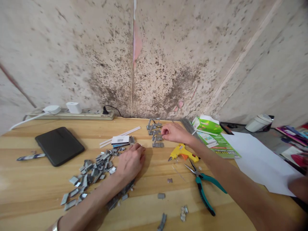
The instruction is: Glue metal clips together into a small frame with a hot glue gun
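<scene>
My left hand (131, 162) rests palm down on the wooden table (36, 186), fingers curled at the right edge of a scattered pile of small grey metal clips (91, 175). My right hand (173, 132) reaches to the far side of the table, its fingertips pinched at a neat cluster of the same grey clips (155, 133) near the wall. What the pinched fingers hold is too small to make out. A few loose clips (161, 195) lie toward the near edge.
A yellow glue gun (183, 152) and teal-handled pliers (204, 189) lie right of centre. White paper (260, 160) and green packets (211, 130) sit at right. A black case (59, 146), a pen (30, 157), white sticks (121, 134) and a power strip (72, 114) are left and back.
</scene>
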A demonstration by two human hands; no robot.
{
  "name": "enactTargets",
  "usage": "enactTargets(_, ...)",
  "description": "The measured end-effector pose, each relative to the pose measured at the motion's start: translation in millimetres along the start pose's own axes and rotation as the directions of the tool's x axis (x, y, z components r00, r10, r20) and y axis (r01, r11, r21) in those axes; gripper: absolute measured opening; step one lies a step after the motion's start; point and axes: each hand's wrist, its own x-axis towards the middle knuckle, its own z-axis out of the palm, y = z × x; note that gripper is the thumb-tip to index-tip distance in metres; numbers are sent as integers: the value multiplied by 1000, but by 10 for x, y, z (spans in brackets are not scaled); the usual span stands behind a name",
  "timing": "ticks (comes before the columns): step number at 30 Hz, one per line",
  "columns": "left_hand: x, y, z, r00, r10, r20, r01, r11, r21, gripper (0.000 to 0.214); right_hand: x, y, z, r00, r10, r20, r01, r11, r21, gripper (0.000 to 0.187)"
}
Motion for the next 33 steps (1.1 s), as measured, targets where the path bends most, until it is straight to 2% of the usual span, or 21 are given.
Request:
enactTargets(5,-2,0,11,1000,15,-13,-14,1000,25,24,87,147,62,998,39,57,-43,997,71,10)
enactTargets(12,3,-19,42,999,35,-39,-34,999,21,25,146,254,98,992,26,120,-45,986,162,13)
enactTargets(33,-7,-6,39,999,28,-23,-27,999,20,23,142,254,151,997,37,63,-46,988,145,11)
